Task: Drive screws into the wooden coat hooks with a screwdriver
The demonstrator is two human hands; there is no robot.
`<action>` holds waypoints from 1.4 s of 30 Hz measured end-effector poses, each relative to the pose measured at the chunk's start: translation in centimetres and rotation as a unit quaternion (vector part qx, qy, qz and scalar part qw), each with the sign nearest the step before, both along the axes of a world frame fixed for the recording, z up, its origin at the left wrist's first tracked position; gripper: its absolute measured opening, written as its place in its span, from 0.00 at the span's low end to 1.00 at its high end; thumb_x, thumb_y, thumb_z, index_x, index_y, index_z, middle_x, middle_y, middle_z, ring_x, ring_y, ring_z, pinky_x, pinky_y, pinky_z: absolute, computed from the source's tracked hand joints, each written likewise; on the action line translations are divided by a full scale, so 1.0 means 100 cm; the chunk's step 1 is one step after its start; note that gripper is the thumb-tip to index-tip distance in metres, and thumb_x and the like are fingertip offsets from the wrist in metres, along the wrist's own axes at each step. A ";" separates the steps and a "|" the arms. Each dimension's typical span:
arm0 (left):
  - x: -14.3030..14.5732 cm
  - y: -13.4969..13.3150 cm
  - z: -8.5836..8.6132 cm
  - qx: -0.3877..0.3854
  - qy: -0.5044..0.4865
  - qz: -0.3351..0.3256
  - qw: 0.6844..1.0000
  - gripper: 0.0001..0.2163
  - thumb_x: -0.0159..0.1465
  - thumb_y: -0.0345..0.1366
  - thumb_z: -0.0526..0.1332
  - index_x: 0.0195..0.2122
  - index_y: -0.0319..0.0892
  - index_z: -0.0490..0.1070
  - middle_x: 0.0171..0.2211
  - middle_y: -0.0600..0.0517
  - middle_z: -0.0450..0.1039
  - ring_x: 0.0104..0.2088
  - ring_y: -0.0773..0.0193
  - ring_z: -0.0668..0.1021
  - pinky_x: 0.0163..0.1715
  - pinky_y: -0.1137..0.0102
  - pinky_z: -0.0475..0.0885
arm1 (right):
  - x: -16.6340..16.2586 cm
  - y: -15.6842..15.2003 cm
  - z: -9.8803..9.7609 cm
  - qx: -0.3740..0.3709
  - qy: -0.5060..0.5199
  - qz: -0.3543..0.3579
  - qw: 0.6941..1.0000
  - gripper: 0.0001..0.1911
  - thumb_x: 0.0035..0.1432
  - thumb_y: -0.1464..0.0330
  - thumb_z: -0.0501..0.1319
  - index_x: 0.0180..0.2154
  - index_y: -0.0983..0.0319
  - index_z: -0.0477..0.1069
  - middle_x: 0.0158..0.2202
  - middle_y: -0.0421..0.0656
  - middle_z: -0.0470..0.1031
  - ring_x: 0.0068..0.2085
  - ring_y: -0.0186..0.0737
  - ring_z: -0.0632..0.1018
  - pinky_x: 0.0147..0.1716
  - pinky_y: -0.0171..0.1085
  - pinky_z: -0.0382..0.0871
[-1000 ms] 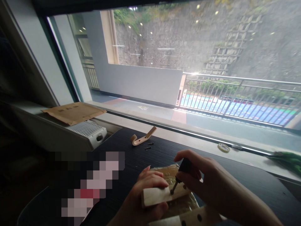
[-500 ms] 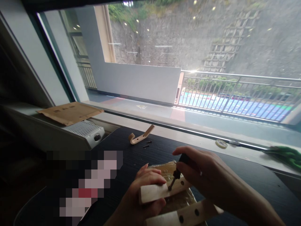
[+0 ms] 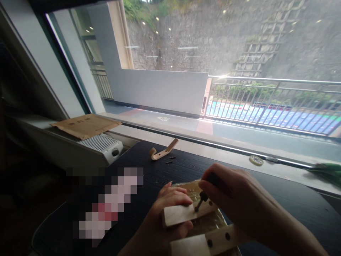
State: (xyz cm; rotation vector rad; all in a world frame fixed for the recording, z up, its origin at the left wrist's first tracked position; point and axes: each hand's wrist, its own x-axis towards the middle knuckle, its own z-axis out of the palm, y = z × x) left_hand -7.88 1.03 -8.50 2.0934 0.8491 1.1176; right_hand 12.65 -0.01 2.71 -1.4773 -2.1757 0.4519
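Note:
My left hand grips a pale wooden piece, thumb under it and fingers over its top, above a clear plastic bag on the black table. My right hand is closed around a small black-handled screwdriver. Its tip rests on the wooden piece, beside a small hole. A longer wooden bar with two dark holes lies just below, at the frame's bottom edge.
A curved wooden hook and a few dark screws lie at the table's far side. A white heater with cardboard on it stands left. A tape roll and something green rest on the window sill.
The view has shifted a little. Both hands stay on the wooden piece, and the screwdriver tip remains on it with the right hand turned slightly.

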 end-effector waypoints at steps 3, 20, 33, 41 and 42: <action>0.001 -0.002 0.006 -0.020 0.013 0.006 1.000 0.16 0.52 0.28 0.65 0.42 0.48 0.68 0.43 0.54 0.75 0.51 0.57 0.72 0.62 0.56 0.46 | -0.001 -0.003 0.000 0.021 -0.007 0.009 1.000 0.06 0.62 0.63 0.55 0.33 0.56 0.66 0.23 0.33 0.69 0.23 0.30 0.65 0.22 0.31 0.55; 0.002 -0.003 0.010 -0.036 0.028 0.017 0.999 0.15 0.52 0.27 0.65 0.41 0.46 0.70 0.43 0.52 0.76 0.51 0.56 0.72 0.63 0.54 0.47 | 0.000 0.004 0.001 0.036 -0.023 -0.040 0.998 0.11 0.62 0.59 0.53 0.31 0.57 0.66 0.22 0.34 0.70 0.22 0.31 0.66 0.21 0.32 0.55; 0.001 -0.005 0.012 -0.039 0.023 0.012 0.999 0.16 0.54 0.28 0.65 0.43 0.48 0.69 0.44 0.54 0.75 0.52 0.57 0.72 0.63 0.54 0.46 | -0.002 -0.003 0.004 0.012 -0.009 0.036 0.999 0.10 0.62 0.65 0.54 0.30 0.58 0.68 0.23 0.35 0.69 0.23 0.29 0.65 0.21 0.30 0.54; 0.002 -0.003 0.010 -0.002 0.028 0.013 1.000 0.18 0.52 0.26 0.66 0.43 0.46 0.70 0.45 0.51 0.75 0.54 0.55 0.70 0.62 0.53 0.51 | -0.003 0.004 0.000 0.055 -0.014 -0.019 0.998 0.11 0.61 0.60 0.55 0.31 0.58 0.68 0.21 0.34 0.68 0.22 0.30 0.65 0.21 0.31 0.52; 0.002 -0.003 0.011 -0.003 0.031 0.013 0.999 0.17 0.52 0.26 0.66 0.43 0.46 0.70 0.46 0.50 0.75 0.54 0.55 0.70 0.62 0.53 0.51 | -0.003 0.003 0.001 0.057 -0.009 -0.012 0.998 0.08 0.60 0.60 0.56 0.34 0.57 0.69 0.21 0.34 0.68 0.22 0.30 0.66 0.21 0.31 0.53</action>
